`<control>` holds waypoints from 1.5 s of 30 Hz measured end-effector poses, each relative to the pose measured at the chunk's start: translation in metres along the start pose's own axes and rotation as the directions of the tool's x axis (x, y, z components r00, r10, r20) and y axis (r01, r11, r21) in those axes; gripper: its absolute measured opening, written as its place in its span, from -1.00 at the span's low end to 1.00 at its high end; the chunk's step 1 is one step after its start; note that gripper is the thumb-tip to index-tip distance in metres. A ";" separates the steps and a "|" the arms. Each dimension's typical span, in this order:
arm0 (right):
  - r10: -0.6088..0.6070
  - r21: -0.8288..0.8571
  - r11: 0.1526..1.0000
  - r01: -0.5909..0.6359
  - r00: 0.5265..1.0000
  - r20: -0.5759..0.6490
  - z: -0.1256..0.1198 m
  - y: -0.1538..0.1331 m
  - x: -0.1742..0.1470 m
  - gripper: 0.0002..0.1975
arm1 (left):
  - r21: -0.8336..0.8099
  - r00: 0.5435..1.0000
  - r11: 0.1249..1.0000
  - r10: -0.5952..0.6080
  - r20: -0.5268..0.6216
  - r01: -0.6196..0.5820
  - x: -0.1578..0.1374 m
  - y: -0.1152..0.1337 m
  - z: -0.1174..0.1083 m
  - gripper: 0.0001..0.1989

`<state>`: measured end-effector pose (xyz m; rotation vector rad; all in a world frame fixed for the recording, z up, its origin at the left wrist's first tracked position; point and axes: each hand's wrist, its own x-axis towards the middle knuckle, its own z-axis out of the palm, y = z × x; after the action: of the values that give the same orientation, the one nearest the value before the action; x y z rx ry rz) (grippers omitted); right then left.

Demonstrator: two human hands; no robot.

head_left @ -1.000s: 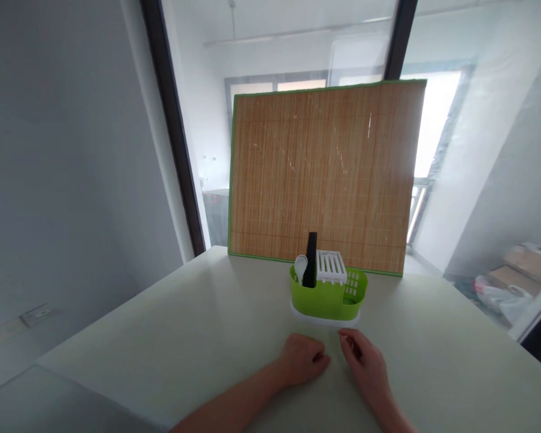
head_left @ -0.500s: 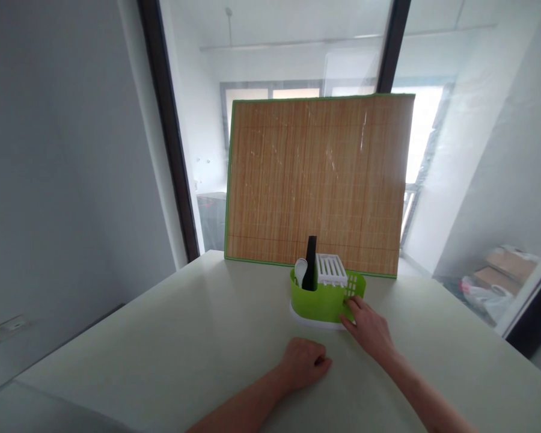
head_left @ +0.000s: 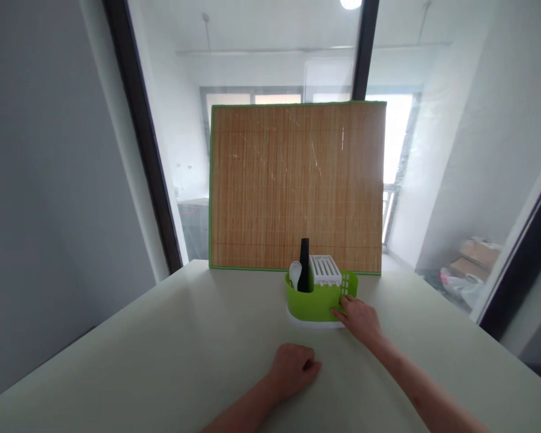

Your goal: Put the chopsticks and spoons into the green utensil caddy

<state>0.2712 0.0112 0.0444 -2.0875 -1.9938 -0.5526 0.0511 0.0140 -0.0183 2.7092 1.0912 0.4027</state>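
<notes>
A green utensil holder (head_left: 313, 306) with a white base stands on the white table. In its left part are a white spoon (head_left: 295, 273) and a long black utensil (head_left: 303, 264), whose kind I cannot make out. A slotted white rack (head_left: 325, 270) sits on top in the middle. My right hand (head_left: 357, 317) grips the holder's front right side, fingers at the rim and thumb against the outer wall. Closer to me, my left hand (head_left: 293, 368) rests on the table in a loose fist, apart from the holder.
Behind the holder a bamboo mat (head_left: 297, 186) with green edging leans upright against a glass partition with dark frames (head_left: 140, 129). Beyond the glass, at the right, lie cardboard boxes (head_left: 471, 258) and plastic bags. The white table (head_left: 198, 343) spreads out on both sides.
The view has shifted slightly, so everything appears a little further left. My right hand stays at the holder's right side and my left hand stays closed on the table.
</notes>
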 end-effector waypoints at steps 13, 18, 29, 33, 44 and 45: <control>0.132 -0.037 0.991 -0.131 0.991 0.028 0.011 0.135 -0.009 -0.69 | -0.024 0.998 1.000 -0.001 -0.056 0.000 0.001 -0.005 0.009 -0.71; 0.174 -0.030 0.984 -0.174 0.984 0.025 0.019 0.193 -0.015 -0.66 | -0.009 0.997 1.000 -0.007 -0.077 0.007 0.002 -0.005 0.010 -0.72; 0.291 -0.011 0.957 -0.291 0.957 -0.018 0.031 0.264 -0.024 -0.62 | 0.016 0.996 1.000 -0.016 -0.090 0.018 0.004 -0.007 0.014 -0.74; 0.308 -0.004 0.951 -0.309 0.950 -0.052 0.030 0.268 -0.024 -0.66 | 0.017 0.996 0.999 -0.026 -0.085 0.028 0.004 -0.008 0.015 -0.72; 0.244 0.129 0.967 -0.218 0.940 -0.237 0.012 0.193 -0.069 -0.63 | 0.007 0.999 1.000 -0.024 -0.039 0.024 0.004 -0.009 0.012 -0.69; 0.202 0.141 0.975 -0.174 0.956 -0.214 0.014 0.173 -0.073 -0.65 | 0.009 0.999 1.000 -0.021 -0.041 0.022 0.004 -0.009 0.011 -0.69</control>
<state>0.4428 -0.0614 0.0210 -2.0120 -1.6402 -0.5895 0.0520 0.0224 -0.0307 2.7065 1.1350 0.4525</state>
